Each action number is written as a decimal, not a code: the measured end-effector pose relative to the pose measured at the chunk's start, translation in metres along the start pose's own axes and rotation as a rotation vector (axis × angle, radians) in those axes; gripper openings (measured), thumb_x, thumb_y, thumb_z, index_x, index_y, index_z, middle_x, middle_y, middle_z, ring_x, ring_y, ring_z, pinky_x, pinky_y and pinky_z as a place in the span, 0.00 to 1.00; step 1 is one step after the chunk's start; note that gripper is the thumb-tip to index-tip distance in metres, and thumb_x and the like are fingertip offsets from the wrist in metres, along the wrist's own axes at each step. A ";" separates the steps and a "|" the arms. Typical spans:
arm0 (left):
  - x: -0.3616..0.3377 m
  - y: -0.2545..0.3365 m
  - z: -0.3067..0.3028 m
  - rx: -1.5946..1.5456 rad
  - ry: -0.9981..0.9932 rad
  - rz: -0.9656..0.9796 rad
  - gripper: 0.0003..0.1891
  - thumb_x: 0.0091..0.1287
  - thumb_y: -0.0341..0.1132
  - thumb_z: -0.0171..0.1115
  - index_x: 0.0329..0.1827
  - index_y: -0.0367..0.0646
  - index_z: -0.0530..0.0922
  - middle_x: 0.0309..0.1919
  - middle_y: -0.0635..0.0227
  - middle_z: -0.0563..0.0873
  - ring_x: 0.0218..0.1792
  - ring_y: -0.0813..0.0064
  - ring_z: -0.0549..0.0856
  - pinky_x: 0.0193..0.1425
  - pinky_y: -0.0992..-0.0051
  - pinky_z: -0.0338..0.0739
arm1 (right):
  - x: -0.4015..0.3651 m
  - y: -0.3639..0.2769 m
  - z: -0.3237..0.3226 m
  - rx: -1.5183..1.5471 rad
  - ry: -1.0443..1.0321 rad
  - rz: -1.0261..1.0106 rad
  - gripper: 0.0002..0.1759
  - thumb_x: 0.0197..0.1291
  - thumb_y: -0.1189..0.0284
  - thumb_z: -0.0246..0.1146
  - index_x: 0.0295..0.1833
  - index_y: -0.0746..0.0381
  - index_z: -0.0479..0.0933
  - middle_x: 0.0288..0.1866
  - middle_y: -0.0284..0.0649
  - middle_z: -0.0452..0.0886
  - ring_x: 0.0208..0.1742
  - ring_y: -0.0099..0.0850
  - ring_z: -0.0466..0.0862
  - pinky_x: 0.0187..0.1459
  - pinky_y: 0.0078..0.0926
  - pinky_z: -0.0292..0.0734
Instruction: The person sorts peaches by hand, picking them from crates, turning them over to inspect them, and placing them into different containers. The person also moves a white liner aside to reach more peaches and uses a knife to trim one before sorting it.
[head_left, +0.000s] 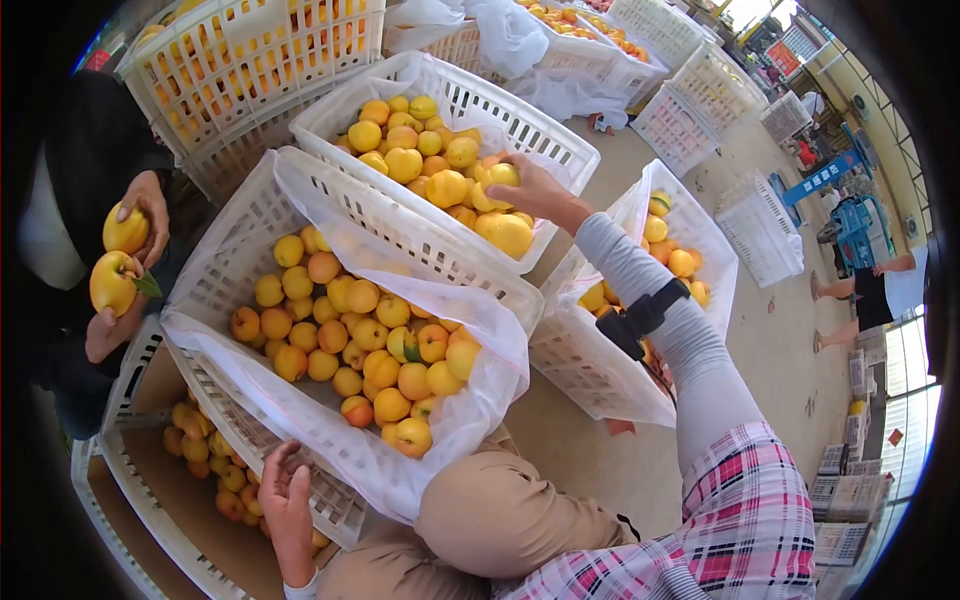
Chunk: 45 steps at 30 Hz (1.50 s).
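My right hand (538,190) is closed around a yellow peach (502,176) at the near right corner of a white plastic crate (455,235), over the peaches heaped there. My left hand (287,508) holds nothing, its fingers loosely bent and apart. It is beside the rim of a lower crate (190,510), which holds some more peaches (222,465) at its bottom. Between my hands, a larger crate (225,225) with a thin white liner (460,425) holds many yellow-orange peaches (370,335).
At the left, another person's hands (150,215) hold two yellow peaches. On my right a lined crate (575,365) holds peaches. Stacked crates (250,70) stand at the back left, and more crates (690,110) at the back right. A person's legs (838,310) show farther right.
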<state>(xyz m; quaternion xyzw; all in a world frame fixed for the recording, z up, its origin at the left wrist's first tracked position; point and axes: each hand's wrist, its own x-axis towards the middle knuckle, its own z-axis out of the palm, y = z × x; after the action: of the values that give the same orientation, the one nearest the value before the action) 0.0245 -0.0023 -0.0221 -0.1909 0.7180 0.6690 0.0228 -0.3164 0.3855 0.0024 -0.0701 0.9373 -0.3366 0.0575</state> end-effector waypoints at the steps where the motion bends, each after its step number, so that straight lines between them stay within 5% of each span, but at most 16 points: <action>1: 0.000 0.001 0.001 -0.030 0.007 0.012 0.19 0.66 0.22 0.53 0.60 0.31 0.70 0.53 0.63 0.78 0.47 0.78 0.79 0.55 0.78 0.73 | 0.005 0.014 -0.007 -0.203 0.042 -0.008 0.35 0.53 0.55 0.66 0.60 0.68 0.70 0.47 0.53 0.81 0.48 0.42 0.83 0.50 0.35 0.79; 2: 0.000 0.003 0.002 -0.061 0.016 0.023 0.18 0.66 0.22 0.53 0.60 0.31 0.71 0.52 0.63 0.79 0.47 0.78 0.78 0.55 0.78 0.73 | 0.011 0.029 -0.013 -0.203 0.043 -0.006 0.35 0.53 0.55 0.66 0.60 0.68 0.70 0.47 0.53 0.81 0.48 0.42 0.83 0.50 0.35 0.79; 4: 0.000 0.005 0.003 -0.044 0.029 0.023 0.18 0.66 0.22 0.53 0.60 0.31 0.71 0.52 0.63 0.79 0.46 0.78 0.78 0.55 0.78 0.72 | 0.017 0.042 -0.022 -0.697 -0.044 0.092 0.28 0.56 0.57 0.59 0.56 0.67 0.74 0.47 0.55 0.82 0.51 0.47 0.82 0.52 0.39 0.77; 11: 0.002 -0.002 -0.002 0.020 0.026 0.003 0.18 0.68 0.26 0.54 0.60 0.31 0.71 0.52 0.63 0.79 0.46 0.77 0.78 0.56 0.78 0.72 | 0.019 0.055 -0.031 -0.678 -0.069 0.026 0.20 0.58 0.62 0.53 0.42 0.67 0.81 0.43 0.53 0.84 0.47 0.49 0.83 0.51 0.42 0.77; 15: -0.001 -0.007 -0.006 0.008 0.041 0.015 0.18 0.68 0.26 0.54 0.60 0.31 0.71 0.53 0.62 0.79 0.47 0.76 0.79 0.56 0.77 0.72 | 0.029 0.051 -0.046 -0.563 0.157 -0.011 0.19 0.58 0.63 0.53 0.41 0.66 0.82 0.39 0.55 0.84 0.44 0.50 0.83 0.50 0.42 0.77; 19: -0.005 -0.012 -0.008 -0.027 0.058 0.000 0.18 0.68 0.25 0.54 0.60 0.31 0.71 0.53 0.62 0.79 0.47 0.76 0.78 0.56 0.77 0.72 | 0.034 0.049 -0.054 -0.603 0.111 0.029 0.19 0.58 0.62 0.55 0.45 0.65 0.81 0.42 0.54 0.84 0.45 0.49 0.83 0.51 0.42 0.77; 26: -0.004 -0.016 -0.009 0.022 0.084 -0.021 0.16 0.67 0.25 0.53 0.58 0.32 0.72 0.50 0.63 0.79 0.45 0.78 0.78 0.54 0.78 0.73 | 0.071 0.080 -0.050 -1.185 0.077 0.212 0.25 0.50 0.57 0.66 0.53 0.57 0.81 0.51 0.42 0.84 0.54 0.40 0.82 0.56 0.43 0.74; 33: 0.001 -0.022 -0.010 0.112 0.223 -0.016 0.13 0.70 0.28 0.51 0.55 0.35 0.75 0.48 0.65 0.80 0.37 0.81 0.78 0.38 0.82 0.74 | 0.084 0.111 -0.028 -1.307 -0.053 0.279 0.12 0.57 0.68 0.60 0.46 0.53 0.84 0.49 0.38 0.85 0.51 0.38 0.85 0.52 0.39 0.76; 38: -0.001 -0.028 -0.010 0.162 0.256 -0.011 0.12 0.70 0.29 0.50 0.53 0.35 0.76 0.46 0.65 0.81 0.35 0.82 0.78 0.36 0.83 0.73 | 0.092 0.122 -0.052 -1.209 0.026 0.202 0.13 0.59 0.70 0.57 0.46 0.54 0.84 0.48 0.39 0.85 0.50 0.37 0.85 0.44 0.36 0.80; 42: -0.001 -0.026 -0.005 0.209 0.276 0.030 0.12 0.70 0.27 0.49 0.52 0.34 0.76 0.45 0.65 0.81 0.35 0.82 0.78 0.36 0.83 0.73 | 0.089 0.135 -0.063 -1.060 0.065 0.216 0.14 0.60 0.69 0.54 0.45 0.58 0.83 0.47 0.46 0.84 0.49 0.43 0.84 0.50 0.40 0.79; 45: -0.003 -0.030 -0.007 0.220 0.285 0.038 0.11 0.70 0.27 0.49 0.51 0.34 0.76 0.44 0.66 0.81 0.35 0.82 0.78 0.35 0.83 0.73 | 0.088 0.123 -0.085 -0.868 0.303 0.181 0.16 0.61 0.65 0.53 0.45 0.61 0.81 0.46 0.49 0.84 0.48 0.46 0.84 0.52 0.40 0.76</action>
<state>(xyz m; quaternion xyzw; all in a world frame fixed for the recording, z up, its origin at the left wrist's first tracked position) 0.0381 -0.0096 -0.0490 -0.2667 0.7861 0.5530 -0.0711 -0.4274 0.5177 -0.0164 0.0441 0.9916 0.0866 -0.0857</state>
